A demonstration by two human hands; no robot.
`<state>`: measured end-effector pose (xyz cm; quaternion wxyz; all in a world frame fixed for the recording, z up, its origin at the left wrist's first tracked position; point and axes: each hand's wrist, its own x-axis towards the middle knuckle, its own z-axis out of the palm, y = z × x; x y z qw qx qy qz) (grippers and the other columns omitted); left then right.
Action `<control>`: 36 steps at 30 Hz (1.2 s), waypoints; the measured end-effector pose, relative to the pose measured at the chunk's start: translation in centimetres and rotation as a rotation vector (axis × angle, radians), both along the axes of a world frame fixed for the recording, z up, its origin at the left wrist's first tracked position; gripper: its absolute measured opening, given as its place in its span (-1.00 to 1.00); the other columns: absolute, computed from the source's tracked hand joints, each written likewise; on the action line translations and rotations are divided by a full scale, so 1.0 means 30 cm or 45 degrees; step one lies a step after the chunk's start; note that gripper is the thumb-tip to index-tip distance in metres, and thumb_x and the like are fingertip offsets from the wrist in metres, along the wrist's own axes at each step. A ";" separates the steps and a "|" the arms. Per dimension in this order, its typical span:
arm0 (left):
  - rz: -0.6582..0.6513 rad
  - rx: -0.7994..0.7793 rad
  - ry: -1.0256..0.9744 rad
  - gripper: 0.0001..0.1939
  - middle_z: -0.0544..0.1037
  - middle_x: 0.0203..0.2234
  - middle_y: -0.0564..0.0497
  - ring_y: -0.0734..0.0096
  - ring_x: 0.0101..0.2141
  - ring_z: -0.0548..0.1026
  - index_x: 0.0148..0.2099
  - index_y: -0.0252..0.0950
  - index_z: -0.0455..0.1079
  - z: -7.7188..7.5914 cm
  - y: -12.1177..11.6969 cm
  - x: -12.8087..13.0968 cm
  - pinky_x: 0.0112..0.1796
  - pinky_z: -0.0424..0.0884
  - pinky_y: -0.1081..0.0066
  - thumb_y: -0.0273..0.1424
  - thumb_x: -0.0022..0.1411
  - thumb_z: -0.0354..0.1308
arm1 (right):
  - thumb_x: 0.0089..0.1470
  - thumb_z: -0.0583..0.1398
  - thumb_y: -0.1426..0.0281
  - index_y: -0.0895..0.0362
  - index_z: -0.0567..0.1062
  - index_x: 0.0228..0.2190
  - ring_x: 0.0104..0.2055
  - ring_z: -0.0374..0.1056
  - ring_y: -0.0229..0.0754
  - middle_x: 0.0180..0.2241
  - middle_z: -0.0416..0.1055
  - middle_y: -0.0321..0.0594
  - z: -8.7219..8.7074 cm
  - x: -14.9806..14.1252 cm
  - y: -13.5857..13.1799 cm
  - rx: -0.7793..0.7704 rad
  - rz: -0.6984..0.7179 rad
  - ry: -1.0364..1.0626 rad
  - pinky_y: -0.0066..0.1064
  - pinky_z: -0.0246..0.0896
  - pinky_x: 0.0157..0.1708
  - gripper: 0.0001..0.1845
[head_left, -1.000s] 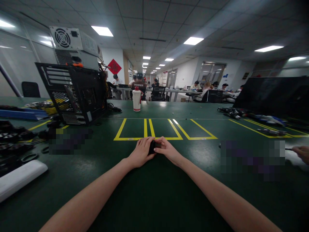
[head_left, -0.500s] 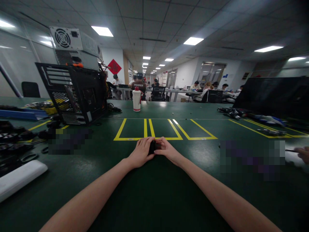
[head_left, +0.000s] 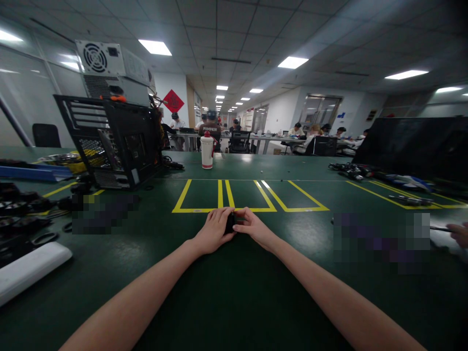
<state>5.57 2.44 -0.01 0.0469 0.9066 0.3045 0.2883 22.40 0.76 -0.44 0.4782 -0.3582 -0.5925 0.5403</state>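
Between my two hands is a small black object [head_left: 230, 223], mostly covered by fingers, so its kind does not show. My left hand [head_left: 215, 229] is closed around its left side, with the thumb on the near side. From the right, my right hand [head_left: 253, 228] pinches it with thumb and fingertips. Both hands are low over the green table [head_left: 234, 292], just in front of the yellow tape outlines [head_left: 224, 210]. Whether the object touches the tabletop, I cannot tell.
An open black computer case [head_left: 135, 141] stands at the left, with a power supply [head_left: 100, 58] above it. A white bottle [head_left: 206, 153] is beyond the tape. A white bar [head_left: 32, 273] lies near left. Another person's hand [head_left: 459, 234] is at the right edge, near a dark monitor [head_left: 413, 146].
My hands and the black object stay nearly still. The other person's hand at the right edge has shifted slightly left.
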 end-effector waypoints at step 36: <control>0.001 0.008 -0.007 -0.40 0.15 -0.03 -0.09 0.20 -0.01 0.13 0.09 -0.23 -0.12 -0.009 0.008 0.004 -0.01 0.05 0.13 -0.37 0.04 0.07 | -0.27 0.25 0.44 0.07 0.25 -0.29 -0.12 0.22 -0.20 -0.22 0.26 -0.27 -0.006 0.003 -0.006 0.016 -0.003 -0.001 -0.26 0.12 -0.11 -0.58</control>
